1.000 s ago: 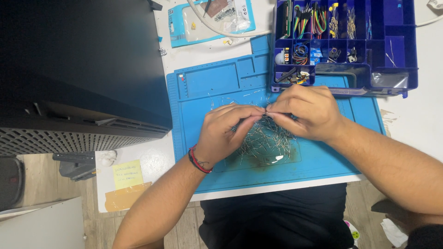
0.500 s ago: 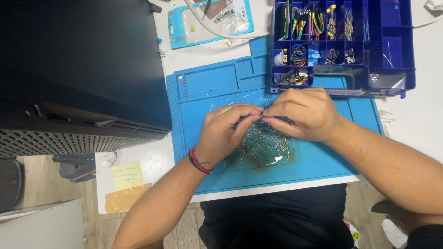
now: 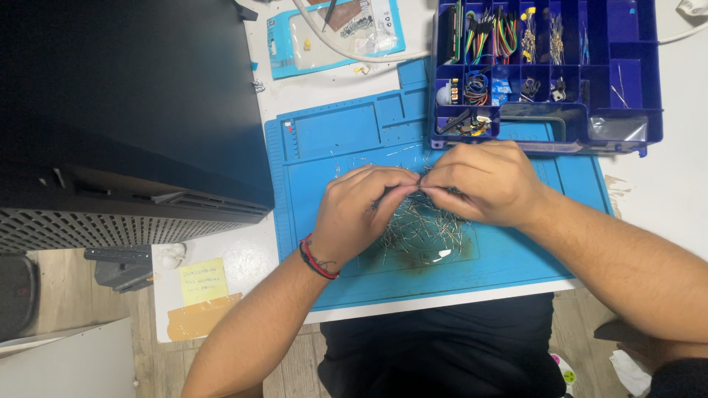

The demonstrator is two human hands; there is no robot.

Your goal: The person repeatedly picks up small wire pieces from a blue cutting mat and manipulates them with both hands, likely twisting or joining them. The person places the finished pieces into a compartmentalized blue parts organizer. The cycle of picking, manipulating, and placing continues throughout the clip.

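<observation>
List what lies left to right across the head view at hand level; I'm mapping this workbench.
Black case → yellow note → blue mat → left hand → pile of metal pins → right hand → white tabletop.

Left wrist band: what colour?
Red and black band on the left hand, head view.

Both hands (image 3: 435,195) pinching wire pile (image 3: 424,232); blue mat (image 3: 516,258)

I am working over a bright blue silicone mat (image 3: 354,140), picking at a pile of silvery wire leads (image 3: 424,232). I am wearing a red and black wrist cord (image 3: 317,259). The organiser box (image 3: 627,81) is showing deep blue, and the sticky note (image 3: 200,280) is showing pale yellow on the white table (image 3: 664,199).
</observation>
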